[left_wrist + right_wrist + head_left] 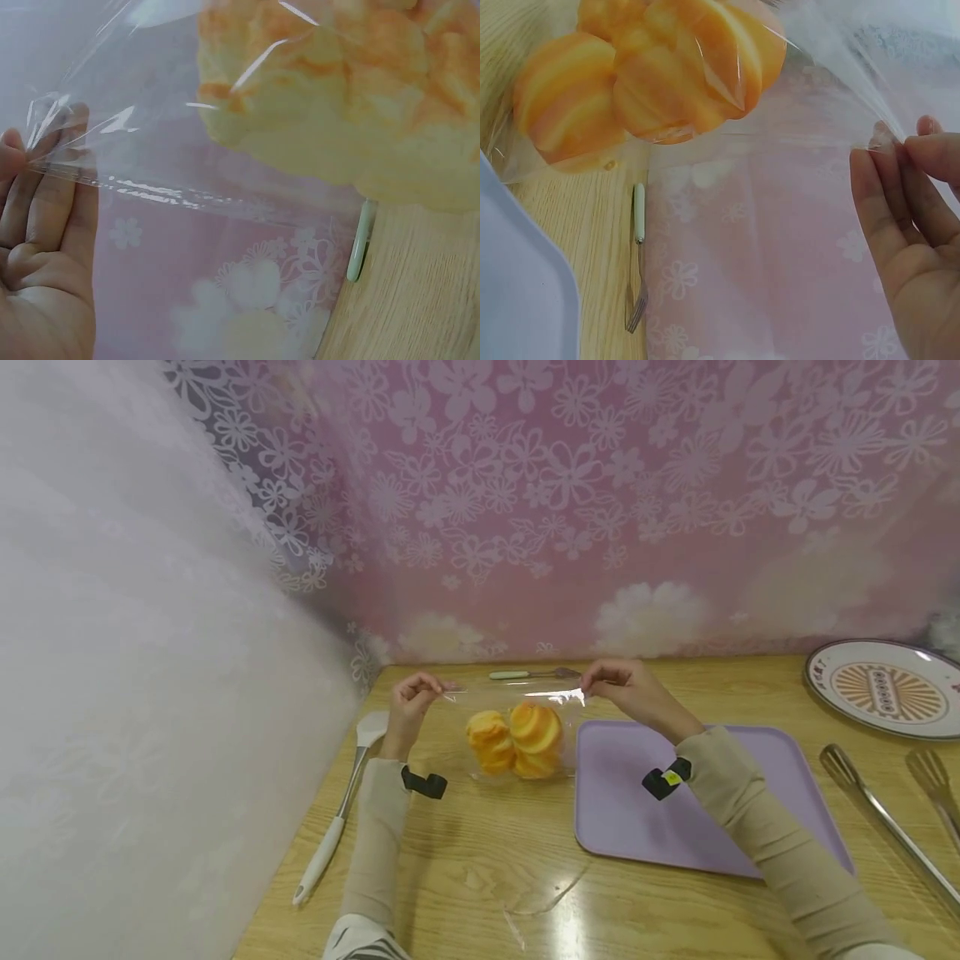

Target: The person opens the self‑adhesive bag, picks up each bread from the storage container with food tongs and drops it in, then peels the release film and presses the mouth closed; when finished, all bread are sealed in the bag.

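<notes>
A clear plastic bag (487, 692) is stretched between the two hands, with two golden bread buns (536, 737) inside it. My left hand (408, 708) pinches one upper corner of the bag between thumb and fingers. At the opposite upper corner, my right hand (630, 689) pinches the film the same way. In the left wrist view the left hand (49, 225) grips gathered film beside a bun (337, 97). The right wrist view has the right hand (907, 217) pinching the bag's edge, and the buns (667, 75) show through the film.
A lilac tray (630, 810) lies under the right forearm. A green-handled fork (510, 675) is at the back by the wall. A white spatula (324, 860) lies at left; a patterned plate (825, 693), metal tongs (892, 827) and a slotted metal utensil (933, 781) are at right.
</notes>
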{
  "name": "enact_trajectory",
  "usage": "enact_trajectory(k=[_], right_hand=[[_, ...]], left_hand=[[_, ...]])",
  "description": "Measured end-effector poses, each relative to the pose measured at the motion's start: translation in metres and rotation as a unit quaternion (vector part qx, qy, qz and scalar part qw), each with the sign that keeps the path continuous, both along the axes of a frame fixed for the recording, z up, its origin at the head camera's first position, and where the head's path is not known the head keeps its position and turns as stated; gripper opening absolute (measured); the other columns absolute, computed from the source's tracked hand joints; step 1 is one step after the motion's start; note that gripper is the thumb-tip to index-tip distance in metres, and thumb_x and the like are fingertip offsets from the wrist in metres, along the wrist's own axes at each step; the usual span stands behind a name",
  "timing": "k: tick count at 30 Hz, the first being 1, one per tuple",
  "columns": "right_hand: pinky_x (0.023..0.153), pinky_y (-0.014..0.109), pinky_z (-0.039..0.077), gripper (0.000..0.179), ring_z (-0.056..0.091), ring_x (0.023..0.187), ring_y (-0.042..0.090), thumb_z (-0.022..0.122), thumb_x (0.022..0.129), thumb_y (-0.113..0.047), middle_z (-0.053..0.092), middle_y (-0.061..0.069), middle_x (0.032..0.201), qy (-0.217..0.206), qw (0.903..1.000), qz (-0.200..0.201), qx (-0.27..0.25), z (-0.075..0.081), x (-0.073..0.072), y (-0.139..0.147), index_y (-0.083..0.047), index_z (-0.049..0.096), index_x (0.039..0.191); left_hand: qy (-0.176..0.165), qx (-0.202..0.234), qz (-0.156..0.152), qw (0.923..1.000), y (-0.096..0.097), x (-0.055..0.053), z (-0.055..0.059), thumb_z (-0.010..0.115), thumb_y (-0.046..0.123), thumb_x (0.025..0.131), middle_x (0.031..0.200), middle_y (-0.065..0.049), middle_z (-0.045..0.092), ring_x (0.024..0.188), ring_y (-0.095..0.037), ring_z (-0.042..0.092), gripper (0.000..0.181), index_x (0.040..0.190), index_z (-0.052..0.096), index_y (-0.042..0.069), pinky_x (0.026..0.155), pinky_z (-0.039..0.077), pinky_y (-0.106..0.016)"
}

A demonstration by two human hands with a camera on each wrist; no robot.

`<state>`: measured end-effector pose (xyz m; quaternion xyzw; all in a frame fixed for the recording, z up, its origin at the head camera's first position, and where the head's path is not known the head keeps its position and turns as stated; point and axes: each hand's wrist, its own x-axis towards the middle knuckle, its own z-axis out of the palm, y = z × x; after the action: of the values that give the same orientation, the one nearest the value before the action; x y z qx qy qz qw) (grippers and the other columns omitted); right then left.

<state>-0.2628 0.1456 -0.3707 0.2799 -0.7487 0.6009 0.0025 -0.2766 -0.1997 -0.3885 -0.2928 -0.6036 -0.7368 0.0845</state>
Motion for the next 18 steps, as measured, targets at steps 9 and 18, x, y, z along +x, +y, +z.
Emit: enact_trajectory(k=[9,18], right_hand=[[0.08,0.02,0.055,0.011,0.065,0.082,0.005,0.056,0.094,0.002,0.069,-0.01,0.089,-0.011,0.9997,-0.023,-0.004,0.002,-0.0054,-0.0034,-0.001,0.066,0.09],[0.08,0.018,0.055,0.02,0.064,0.084,0.008,0.05,0.098,0.001,0.065,-0.011,0.09,-0.018,0.9988,-0.03,-0.033,0.0018,-0.0095,-0.0082,-0.01,0.065,0.09]], left_hand=[[0.028,-0.038,0.063,0.9969,0.0056,0.0031,0.0011,0.058,-0.008,0.091,0.085,0.008,0.076,0.088,-0.009,0.073,0.028,0.076,0.065,0.015,0.083,0.058,-0.023],[-0.007,-0.03,0.088,0.9956,0.005,0.0068,-0.0031,0.062,-0.019,0.083,0.094,0.007,0.076,0.089,-0.007,0.072,0.026,0.084,0.056,0.007,0.08,0.059,-0.021]])
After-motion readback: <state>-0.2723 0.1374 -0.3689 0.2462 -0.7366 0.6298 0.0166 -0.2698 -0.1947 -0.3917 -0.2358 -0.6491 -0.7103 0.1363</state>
